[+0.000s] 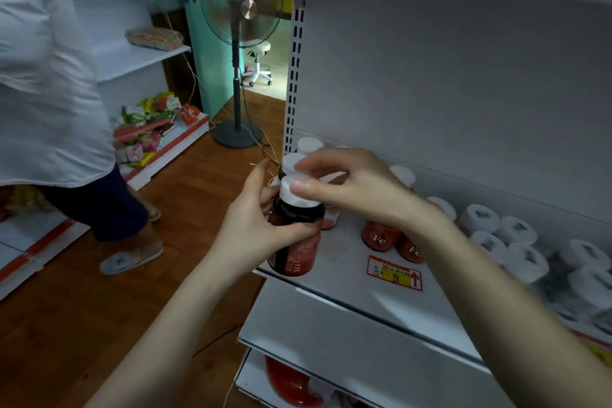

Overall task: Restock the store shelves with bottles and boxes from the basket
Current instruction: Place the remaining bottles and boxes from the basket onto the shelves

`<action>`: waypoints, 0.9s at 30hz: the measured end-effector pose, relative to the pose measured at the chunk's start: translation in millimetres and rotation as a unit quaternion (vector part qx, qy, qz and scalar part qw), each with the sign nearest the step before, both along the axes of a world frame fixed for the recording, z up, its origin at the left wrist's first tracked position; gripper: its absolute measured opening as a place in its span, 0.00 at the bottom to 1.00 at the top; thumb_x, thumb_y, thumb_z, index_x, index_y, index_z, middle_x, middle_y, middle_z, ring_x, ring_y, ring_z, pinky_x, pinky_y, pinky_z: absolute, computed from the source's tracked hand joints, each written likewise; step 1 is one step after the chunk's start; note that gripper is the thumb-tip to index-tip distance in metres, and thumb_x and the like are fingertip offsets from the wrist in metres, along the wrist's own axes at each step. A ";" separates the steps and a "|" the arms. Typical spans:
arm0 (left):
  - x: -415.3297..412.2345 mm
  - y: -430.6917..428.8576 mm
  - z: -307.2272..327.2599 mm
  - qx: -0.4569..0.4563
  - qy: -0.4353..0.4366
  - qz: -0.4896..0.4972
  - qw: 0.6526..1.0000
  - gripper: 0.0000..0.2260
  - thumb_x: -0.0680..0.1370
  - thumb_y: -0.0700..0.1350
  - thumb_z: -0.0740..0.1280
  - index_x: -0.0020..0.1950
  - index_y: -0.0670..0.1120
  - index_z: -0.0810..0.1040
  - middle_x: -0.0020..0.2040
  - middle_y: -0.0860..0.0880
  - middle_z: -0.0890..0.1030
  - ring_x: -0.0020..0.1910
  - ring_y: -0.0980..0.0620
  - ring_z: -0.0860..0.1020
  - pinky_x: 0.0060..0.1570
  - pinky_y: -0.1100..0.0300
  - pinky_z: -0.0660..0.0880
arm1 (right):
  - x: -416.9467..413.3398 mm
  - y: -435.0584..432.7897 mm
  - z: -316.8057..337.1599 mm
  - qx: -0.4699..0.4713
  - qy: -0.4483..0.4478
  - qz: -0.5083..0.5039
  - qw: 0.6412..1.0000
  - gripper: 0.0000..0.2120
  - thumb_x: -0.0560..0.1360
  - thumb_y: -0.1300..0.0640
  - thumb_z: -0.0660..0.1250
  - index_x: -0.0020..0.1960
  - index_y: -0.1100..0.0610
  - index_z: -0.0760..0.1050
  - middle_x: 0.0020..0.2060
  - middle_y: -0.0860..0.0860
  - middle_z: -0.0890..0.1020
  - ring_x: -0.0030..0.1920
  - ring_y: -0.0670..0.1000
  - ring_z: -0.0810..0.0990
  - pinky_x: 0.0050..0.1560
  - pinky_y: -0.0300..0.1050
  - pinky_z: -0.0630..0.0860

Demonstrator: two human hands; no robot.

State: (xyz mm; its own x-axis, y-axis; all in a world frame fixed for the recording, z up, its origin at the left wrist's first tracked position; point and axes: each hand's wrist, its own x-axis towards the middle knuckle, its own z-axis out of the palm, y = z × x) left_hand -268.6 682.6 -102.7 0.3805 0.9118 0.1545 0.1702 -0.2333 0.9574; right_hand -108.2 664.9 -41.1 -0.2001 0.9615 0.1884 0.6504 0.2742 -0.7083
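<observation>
Nearest, from six o'clock, two forearms lead up to one bottle (296, 235), held at the front left corner of the shelf (344, 298). Its dark body is gripped by the left hand (251, 225), and its white cap (293, 190) is pinched by the right hand (351, 185). A rigid, smooth, fairly light container is inferred. The body is judged the safer hold, since the cap may turn. Behind, toward two o'clock, red bottles (381, 235) are partly hidden by the right wrist. The basket is not shown, and whether the base rests on the shelf cannot be told.
</observation>
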 end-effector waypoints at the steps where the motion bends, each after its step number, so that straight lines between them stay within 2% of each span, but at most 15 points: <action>1: 1.4 -2.4 2.0 -0.002 -0.009 -0.009 1.000 0.44 0.64 0.41 0.77 0.73 0.53 0.56 0.47 0.67 0.74 0.50 0.65 0.76 0.47 0.71 0.73 | -1.8 -4.2 -1.4 0.007 -0.016 -0.010 1.000 0.10 0.70 0.44 0.69 0.50 0.43 0.76 0.43 0.36 0.78 0.49 0.36 0.77 0.47 0.31 0.73; 3: 3.4 -5.7 2.0 -0.010 -0.033 -0.032 0.999 0.41 0.65 0.37 0.75 0.71 0.53 0.58 0.47 0.66 0.76 0.46 0.68 0.77 0.43 0.75 0.73 | -3.3 -11.2 -3.2 0.032 -0.045 -0.029 0.998 0.14 0.70 0.46 0.70 0.54 0.49 0.78 0.46 0.39 0.78 0.49 0.40 0.78 0.48 0.35 0.75; 6: 2.1 -10.0 2.3 -0.052 -0.090 -0.075 0.992 0.39 0.66 0.37 0.73 0.72 0.48 0.59 0.54 0.60 0.76 0.51 0.67 0.77 0.47 0.74 0.74 | -0.6 -22.2 -1.4 0.051 -0.023 -0.061 0.997 0.12 0.70 0.50 0.71 0.52 0.53 0.81 0.46 0.43 0.81 0.49 0.42 0.79 0.49 0.38 0.74; 8: -3.1 -9.8 -0.4 -0.087 -0.132 -0.089 0.983 0.30 0.68 0.43 0.74 0.67 0.49 0.66 0.55 0.59 0.78 0.53 0.66 0.78 0.47 0.72 0.75 | 4.4 -29.7 2.1 0.045 0.026 -0.070 0.996 0.09 0.70 0.53 0.71 0.50 0.54 0.81 0.45 0.44 0.82 0.48 0.41 0.79 0.51 0.38 0.75; 10: -10.9 -13.2 -3.2 -0.154 -0.146 -0.112 0.971 0.17 0.72 0.54 0.68 0.59 0.53 0.72 0.52 0.57 0.81 0.51 0.62 0.80 0.45 0.68 0.77 | 10.5 -38.0 5.6 0.035 0.076 -0.071 0.994 0.06 0.71 0.57 0.71 0.48 0.53 0.81 0.44 0.44 0.83 0.47 0.39 0.80 0.51 0.35 0.75; 11: -14.0 -15.2 -5.4 -0.204 -0.143 -0.130 0.960 0.17 0.73 0.59 0.63 0.58 0.53 0.73 0.52 0.55 0.81 0.52 0.58 0.80 0.47 0.63 0.77 | 12.8 -42.2 7.0 0.031 0.106 -0.071 0.991 0.06 0.71 0.60 0.71 0.46 0.52 0.80 0.43 0.43 0.83 0.45 0.38 0.80 0.49 0.32 0.75; 13: -17.9 -19.6 -12.3 -0.300 -0.119 -0.172 0.931 0.27 0.70 0.64 0.53 0.61 0.50 0.73 0.55 0.48 0.81 0.55 0.49 0.79 0.55 0.52 0.75 | 15.7 -49.2 9.0 0.025 0.159 -0.068 0.985 0.07 0.71 0.62 0.70 0.45 0.51 0.79 0.40 0.41 0.83 0.43 0.37 0.80 0.45 0.29 0.74; 15: -19.4 -28.7 -16.1 -0.367 -0.117 -0.226 0.895 0.30 0.70 0.66 0.50 0.61 0.49 0.74 0.57 0.42 0.80 0.56 0.41 0.79 0.58 0.46 0.73 | 15.1 -54.0 8.4 0.022 0.182 -0.061 0.981 0.08 0.71 0.62 0.70 0.46 0.50 0.79 0.40 0.40 0.84 0.45 0.38 0.81 0.46 0.30 0.74; 17: -19.8 -36.5 -18.0 -0.402 -0.159 -0.252 0.866 0.27 0.73 0.64 0.53 0.61 0.47 0.74 0.57 0.38 0.80 0.53 0.39 0.80 0.51 0.48 0.77 | 13.9 -57.4 5.1 0.019 0.194 -0.064 0.979 0.09 0.69 0.59 0.68 0.47 0.49 0.79 0.42 0.40 0.84 0.47 0.39 0.81 0.47 0.31 0.74; 19: -20.1 -41.9 -17.6 -0.413 -0.218 -0.244 0.850 0.23 0.74 0.58 0.61 0.62 0.44 0.73 0.56 0.35 0.79 0.49 0.38 0.81 0.45 0.51 0.80 | 11.7 -61.8 3.8 0.016 0.208 -0.083 0.974 0.10 0.68 0.58 0.66 0.47 0.48 0.79 0.43 0.39 0.84 0.47 0.38 0.80 0.46 0.31 0.74; 21: -19.0 -46.3 -17.5 -0.394 -0.249 -0.212 0.859 0.23 0.71 0.51 0.64 0.62 0.41 0.73 0.55 0.34 0.79 0.49 0.38 0.81 0.45 0.52 0.80 | 9.5 -66.4 3.5 0.028 0.201 -0.097 0.974 0.09 0.70 0.58 0.66 0.48 0.48 0.78 0.43 0.40 0.83 0.47 0.37 0.79 0.47 0.30 0.74; 24: -13.5 -53.7 -18.8 -0.322 -0.240 -0.140 0.905 0.24 0.70 0.42 0.71 0.62 0.36 0.69 0.52 0.37 0.79 0.47 0.43 0.82 0.45 0.55 0.80 | 3.4 -71.9 0.7 0.065 0.132 -0.135 0.980 0.07 0.74 0.56 0.67 0.52 0.49 0.78 0.45 0.41 0.81 0.46 0.37 0.79 0.50 0.32 0.75; 27: -8.3 -62.3 -18.4 -0.270 -0.219 -0.116 0.930 0.23 0.66 0.40 0.69 0.60 0.41 0.68 0.54 0.42 0.78 0.51 0.45 0.81 0.47 0.58 0.80 | -0.5 -75.5 -2.1 0.098 0.097 -0.168 0.976 0.09 0.74 0.56 0.68 0.54 0.53 0.79 0.45 0.44 0.82 0.45 0.39 0.79 0.51 0.35 0.76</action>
